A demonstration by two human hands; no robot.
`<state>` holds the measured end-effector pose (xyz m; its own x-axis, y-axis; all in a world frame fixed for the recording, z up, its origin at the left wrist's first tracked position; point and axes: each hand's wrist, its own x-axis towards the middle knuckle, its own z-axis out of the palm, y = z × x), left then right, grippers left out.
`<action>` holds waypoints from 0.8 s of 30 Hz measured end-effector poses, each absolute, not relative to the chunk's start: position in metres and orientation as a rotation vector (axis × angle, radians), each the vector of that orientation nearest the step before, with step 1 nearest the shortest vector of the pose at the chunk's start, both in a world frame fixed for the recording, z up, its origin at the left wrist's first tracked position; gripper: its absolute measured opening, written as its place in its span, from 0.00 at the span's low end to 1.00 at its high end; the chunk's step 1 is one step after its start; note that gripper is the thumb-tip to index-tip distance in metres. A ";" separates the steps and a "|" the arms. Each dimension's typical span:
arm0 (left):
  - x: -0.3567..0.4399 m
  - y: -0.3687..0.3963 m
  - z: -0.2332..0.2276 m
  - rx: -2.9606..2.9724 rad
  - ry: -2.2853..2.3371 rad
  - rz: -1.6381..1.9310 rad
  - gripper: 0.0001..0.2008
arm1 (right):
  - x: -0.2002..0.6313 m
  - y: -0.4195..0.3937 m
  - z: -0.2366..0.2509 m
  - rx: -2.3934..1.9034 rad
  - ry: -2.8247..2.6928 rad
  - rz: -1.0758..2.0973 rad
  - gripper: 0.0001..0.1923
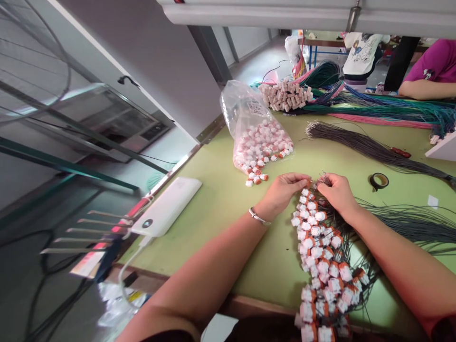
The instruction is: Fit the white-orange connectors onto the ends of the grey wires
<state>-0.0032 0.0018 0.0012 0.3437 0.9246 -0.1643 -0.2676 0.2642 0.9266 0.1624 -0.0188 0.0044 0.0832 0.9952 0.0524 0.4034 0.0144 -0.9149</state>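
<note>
A green table (221,199) was spread across the view, and bundles of coloured wires (377,111) were heaped along its far side, where another person's arm (423,89) was rested. A dark wire bundle (370,149) was laid slantwise in the middle. A clear bag of white-and-orange connectors (258,137) was slumped open near the centre, a few spilled just beside its mouth. A white power bank (167,205) was parked at the table's left edge. A string of wired connectors (320,256) was run from the near edge up to the hands. The left hand (283,192) was curled, fingertips pinched on the topmost connector. The right hand (337,192) was closed on the dark wires touching it. A tape roll (378,180) was left nearby.
</note>
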 end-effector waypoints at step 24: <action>-0.002 -0.001 0.000 0.989 0.915 0.967 0.13 | 0.163 -0.026 0.002 -1.669 -1.932 0.223 0.10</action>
<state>-0.0018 -0.0008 0.0004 0.2992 0.9386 -0.1715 -0.2228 0.2435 0.9439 0.1625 -0.0258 0.0023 -0.0581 0.9496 0.3080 0.8546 0.2069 -0.4764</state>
